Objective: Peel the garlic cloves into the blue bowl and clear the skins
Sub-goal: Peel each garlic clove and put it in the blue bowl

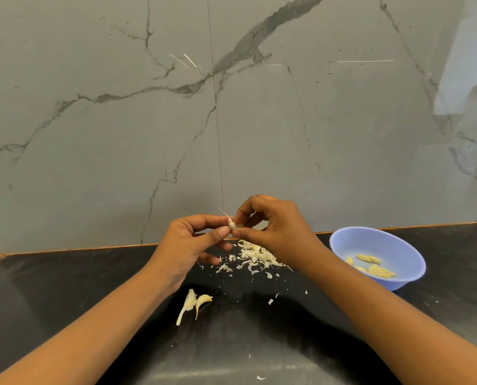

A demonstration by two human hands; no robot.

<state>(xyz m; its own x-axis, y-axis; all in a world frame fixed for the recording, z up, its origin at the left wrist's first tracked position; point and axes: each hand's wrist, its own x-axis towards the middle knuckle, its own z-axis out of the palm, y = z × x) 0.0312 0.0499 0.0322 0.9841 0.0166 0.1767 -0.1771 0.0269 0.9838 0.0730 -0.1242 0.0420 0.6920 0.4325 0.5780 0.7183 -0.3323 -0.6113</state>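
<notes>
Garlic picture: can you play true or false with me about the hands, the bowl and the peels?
1. The left hand and right hand both pinch one garlic clove. True.
2. The blue bowl is empty. False: peeled cloves lie in it.
3. A pile of skins lies on the black counter below the hands. True.
4. The bowl sits on the person's left. False: it sits on their right.
5. Two other cloves lie on the counter by the left forearm. True.

Bare forearms (92,329) here, left hand (187,245) and right hand (276,226) bare too, fingernails (224,232) short and natural.
</notes>
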